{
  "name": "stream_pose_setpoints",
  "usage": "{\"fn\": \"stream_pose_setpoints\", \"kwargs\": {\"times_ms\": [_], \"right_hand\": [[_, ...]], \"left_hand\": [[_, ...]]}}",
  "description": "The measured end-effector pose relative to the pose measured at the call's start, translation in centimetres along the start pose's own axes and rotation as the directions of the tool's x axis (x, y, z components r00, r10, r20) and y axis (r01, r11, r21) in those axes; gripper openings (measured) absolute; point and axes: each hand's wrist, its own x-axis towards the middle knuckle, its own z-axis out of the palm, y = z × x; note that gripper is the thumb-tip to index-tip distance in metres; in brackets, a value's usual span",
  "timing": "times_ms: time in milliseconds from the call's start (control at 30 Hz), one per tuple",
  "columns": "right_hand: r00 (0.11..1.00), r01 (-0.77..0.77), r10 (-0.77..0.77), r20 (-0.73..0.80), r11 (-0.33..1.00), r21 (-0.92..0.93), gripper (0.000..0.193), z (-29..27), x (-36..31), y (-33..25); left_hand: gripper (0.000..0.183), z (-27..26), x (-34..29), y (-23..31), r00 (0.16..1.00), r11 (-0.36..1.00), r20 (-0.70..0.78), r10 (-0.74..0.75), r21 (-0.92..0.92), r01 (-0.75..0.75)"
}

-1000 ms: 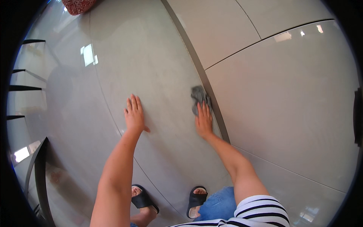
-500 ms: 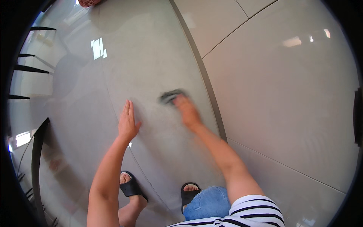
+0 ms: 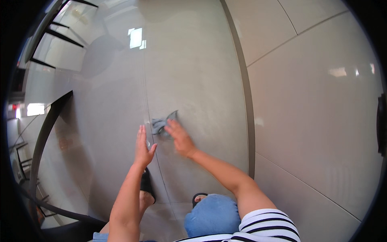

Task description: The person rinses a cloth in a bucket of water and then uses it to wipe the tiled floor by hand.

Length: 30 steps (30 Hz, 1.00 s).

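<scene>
A crumpled grey-blue cloth (image 3: 159, 126) lies on the glossy grey tile floor (image 3: 201, 68), close to a thin tile seam. My right hand (image 3: 182, 139) presses on the cloth's right side, its fingers slightly blurred. The part of the cloth under the fingertips is hidden. To the left of it, my left hand (image 3: 143, 150) is open and holds nothing, fingers stretched forward and thumb apart. Its fingertips are just short of the cloth, and I cannot tell whether that hand touches the floor.
A dark strip (image 3: 246, 86) runs along the floor's right side, with large beige tiles (image 3: 306, 105) beyond. Dark curved furniture legs (image 3: 51, 117) and thin black legs (image 3: 64, 37) stand at the left. My black sandal (image 3: 147, 183) is behind my left hand.
My right hand has drawn the cloth nearer and to the left, toward my left hand. The view has shifted, so the furniture at the left shows more. My left hand stays open.
</scene>
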Motion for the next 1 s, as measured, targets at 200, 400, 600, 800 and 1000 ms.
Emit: {"fn": "stream_pose_setpoints", "kwargs": {"times_ms": [200, 400, 600, 800, 1000], "right_hand": [[0.943, -0.260, 0.125, -0.307, 0.853, -0.453, 0.051, -10.7, 6.8, 9.1], [0.997, -0.059, 0.020, -0.069, 0.775, -0.630, 0.047, -2.4, 9.7, 7.6], [0.849, 0.299, -0.223, 0.480, 0.950, -0.086, 0.043, 5.9, 0.7, 0.2], [0.988, 0.147, -0.155, 0.003, 0.927, -0.346, 0.040, -2.8, 8.1, 6.4], [0.989, -0.017, -0.063, -0.131, 0.848, -0.530, 0.041, 3.5, 16.6, 7.8]], "left_hand": [[0.099, -4.8, -5.3, -1.5, 0.983, 0.971, 0.027, -0.179, 0.167, 0.172], [0.115, -2.8, -4.4, -4.3, 0.905, 0.878, 0.132, -0.404, 0.332, 0.344], [0.129, -2.4, -4.7, -6.6, 0.892, 0.860, 0.166, -0.422, 0.384, 0.335], [0.131, -2.9, -5.5, -7.1, 0.910, 0.853, 0.159, -0.383, 0.440, 0.282], [0.133, -1.3, -4.0, -9.0, 0.962, 0.909, -0.058, -0.266, 0.317, 0.270]]}}
